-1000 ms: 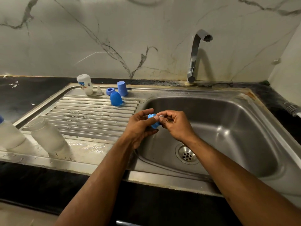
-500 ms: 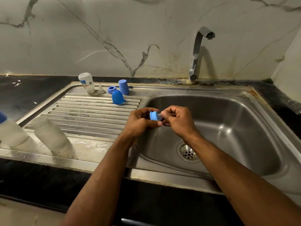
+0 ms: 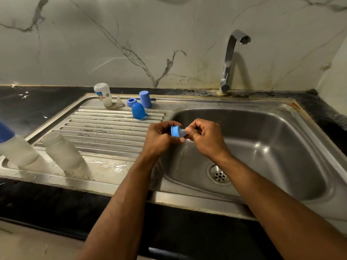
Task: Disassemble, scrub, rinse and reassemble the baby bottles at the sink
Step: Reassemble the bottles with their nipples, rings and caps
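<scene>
Blue ring (image 3: 175, 131) is sitting between both hands over the basin's left edge, with a clear teat (image 3: 183, 132) poking out of it toward the right. Left hand (image 3: 159, 139) is curling round the ring, thumb under it; right hand (image 3: 204, 138) is pinching the teat tip with fingers closed on it. Ring-and-teat axis is running roughly level, left to right, ring end at the left hand, teat end at the right, so the two hands are equally near, one per end. Judging from this, the teat is being pulled through the ring, seating or removing I cannot tell; the next pull should go along that axis, away from the ring. Sink (image 3: 281, 117) is lying below, drain (image 3: 219, 175) under the right wrist, tap (image 3: 230, 61) behind. On the drainboard (image 3: 105, 128), well apart to the left: two blue caps (image 3: 138, 110), another ring (image 3: 131, 102), a loose teat (image 3: 119, 102), a small upturned bottle (image 3: 103, 94), and two bottles (image 3: 62, 151) near the front edge.
</scene>
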